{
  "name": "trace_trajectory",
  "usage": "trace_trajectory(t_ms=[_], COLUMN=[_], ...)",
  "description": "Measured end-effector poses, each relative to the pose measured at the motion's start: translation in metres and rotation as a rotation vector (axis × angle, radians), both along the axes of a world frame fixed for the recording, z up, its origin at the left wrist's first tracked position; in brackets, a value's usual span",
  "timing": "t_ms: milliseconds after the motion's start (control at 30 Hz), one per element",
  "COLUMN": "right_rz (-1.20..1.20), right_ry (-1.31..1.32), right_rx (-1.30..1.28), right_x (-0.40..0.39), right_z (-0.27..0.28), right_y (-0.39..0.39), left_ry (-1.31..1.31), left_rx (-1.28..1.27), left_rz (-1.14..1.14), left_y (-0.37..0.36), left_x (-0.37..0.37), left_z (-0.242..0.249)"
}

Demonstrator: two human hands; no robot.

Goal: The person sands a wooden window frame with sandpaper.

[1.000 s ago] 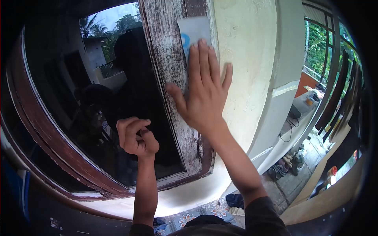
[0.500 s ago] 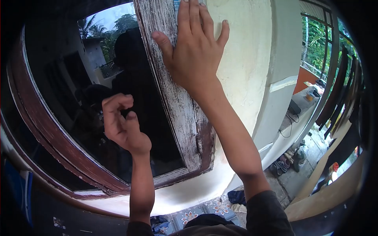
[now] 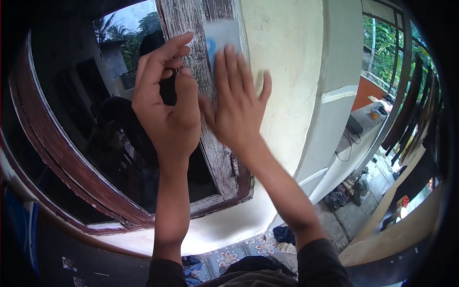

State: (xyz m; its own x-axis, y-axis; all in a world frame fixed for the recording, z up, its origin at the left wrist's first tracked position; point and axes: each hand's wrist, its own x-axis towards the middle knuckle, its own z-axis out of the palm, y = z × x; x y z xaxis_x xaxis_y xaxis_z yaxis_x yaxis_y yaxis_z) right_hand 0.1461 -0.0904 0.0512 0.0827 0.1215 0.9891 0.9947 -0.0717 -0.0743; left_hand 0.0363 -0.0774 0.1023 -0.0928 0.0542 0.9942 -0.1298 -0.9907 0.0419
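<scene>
A small white sticker or card (image 3: 222,31) with a blue mark lies on the worn wooden window frame (image 3: 191,21), near its top. My right hand (image 3: 236,98) rests flat over the sticker's lower part, fingers stretched upward and the little finger spread toward the cream wall. My left hand (image 3: 167,95) is raised in front of the dark glass (image 3: 124,158), just left of my right hand. Its fingers are curled with a space before the thumb, and nothing shows between them.
The cream wall (image 3: 282,62) borders the frame on the right. Farther right, a ledge (image 3: 366,124) holds a dark object with a cable. Shoes (image 3: 337,200) stand on the floor below. Patterned floor covering (image 3: 227,258) and dark cloths lie near my body.
My right hand has slid down, uncovering more of the sticker. My left hand has risen and moved closer to it. The view has shifted slightly.
</scene>
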Motion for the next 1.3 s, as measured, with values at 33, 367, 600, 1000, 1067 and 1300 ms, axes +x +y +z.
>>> trace_trajectory(t_ms=[33,367,600,1000,1067,1300], right_rz=[0.032,0.725,0.995,0.257,0.250,0.474], right_ry=[0.026,0.089,0.862,1.181,1.177,1.073], right_rx=[-0.089,-0.326,-0.555,-0.890,-0.890,-1.024], right_x=[-0.003,0.056,0.132,0.230,0.234,0.201], right_z=[-0.035,-0.090,-0.282,-0.435,-0.439,-0.408], right_y=[-0.007,-0.057,-0.140,-0.275,-0.269,-0.211], left_ry=[0.026,0.263,0.307,0.074,0.105,0.242], left_rx=[-0.020,-0.064,-0.062,0.214,0.326,0.298], left_rz=[0.047,0.835,1.152,1.139,1.149,1.090], left_y=[-0.005,-0.014,0.014,0.046,0.054,0.051], left_x=[0.003,0.058,0.086,0.092,0.075,0.063], left_z=[-0.002,-0.080,-0.064,-0.044,0.014,-0.013])
